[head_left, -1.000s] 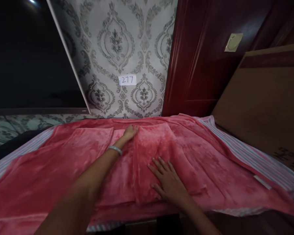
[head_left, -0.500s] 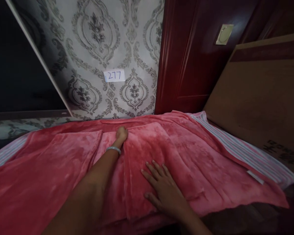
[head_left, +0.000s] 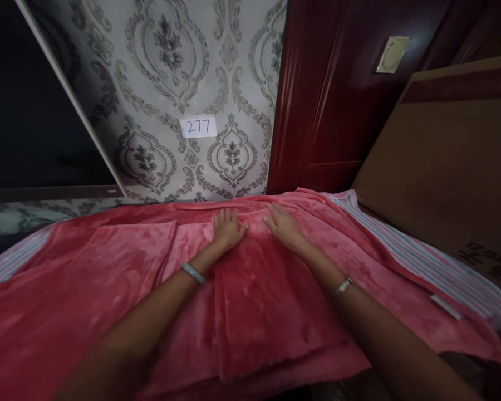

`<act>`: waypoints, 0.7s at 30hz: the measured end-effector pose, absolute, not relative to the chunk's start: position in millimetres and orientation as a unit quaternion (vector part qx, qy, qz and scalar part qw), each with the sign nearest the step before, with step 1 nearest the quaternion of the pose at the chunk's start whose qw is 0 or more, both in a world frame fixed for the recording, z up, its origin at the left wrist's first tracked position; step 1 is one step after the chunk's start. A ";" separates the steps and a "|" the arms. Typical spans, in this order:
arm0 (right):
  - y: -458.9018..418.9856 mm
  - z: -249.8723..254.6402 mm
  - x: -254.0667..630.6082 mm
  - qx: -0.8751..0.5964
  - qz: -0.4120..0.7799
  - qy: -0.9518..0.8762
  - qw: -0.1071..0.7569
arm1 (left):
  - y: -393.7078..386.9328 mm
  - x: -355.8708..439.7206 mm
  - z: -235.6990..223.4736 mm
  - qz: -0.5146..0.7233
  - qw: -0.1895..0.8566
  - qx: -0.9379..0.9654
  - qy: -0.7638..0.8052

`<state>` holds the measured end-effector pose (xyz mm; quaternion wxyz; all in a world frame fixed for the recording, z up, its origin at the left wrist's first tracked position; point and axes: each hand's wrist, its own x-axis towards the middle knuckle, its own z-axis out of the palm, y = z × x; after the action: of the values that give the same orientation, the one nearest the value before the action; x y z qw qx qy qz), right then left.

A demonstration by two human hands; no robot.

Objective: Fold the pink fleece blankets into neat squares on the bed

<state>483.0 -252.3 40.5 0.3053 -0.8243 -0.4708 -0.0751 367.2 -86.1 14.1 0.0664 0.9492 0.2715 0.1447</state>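
Note:
A plush red-pink blanket [head_left: 267, 312] lies spread out in front of me, with folded layers across its middle and left. My left hand [head_left: 229, 229], a pale bangle on its wrist, rests on the far edge of the middle fold with fingers spread. Just to its right, my right hand [head_left: 284, 225] lies open on the far right corner of the same fold, a metal band at its wrist. Both palms face down on the fabric, and neither hand grips anything.
Striped cloth [head_left: 426, 250] shows beneath the blanket at both sides. A large cardboard box [head_left: 451, 161] stands at the right. Behind are patterned wallpaper with a paper label [head_left: 199, 126], a dark red door panel [head_left: 317, 100] and a dark screen [head_left: 37, 111] at the left.
My right hand has slid forward from the middle of the fold to its far corner. My left hand has opened from a closed pose and shifted slightly right.

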 end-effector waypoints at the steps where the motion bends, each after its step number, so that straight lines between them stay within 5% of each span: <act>1: -237.6 39.2 491.9 -0.844 -0.068 -0.453 0.281 | -87.9 365.1 8.6 0.137 0.054 0.951 0.273; 6: -214.2 -4.3 506.1 -0.894 -0.012 -0.418 0.158 | -85.5 356.0 -12.3 0.073 0.042 0.951 0.298; 21: -219.6 -29.9 514.6 -0.902 0.019 -0.408 0.141 | -85.8 355.6 -14.0 0.058 0.048 0.950 0.302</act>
<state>514.6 -219.6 -29.9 0.1412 -0.9016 -0.4084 0.0186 355.6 -85.8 -14.0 0.0484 0.9502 0.3024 0.0581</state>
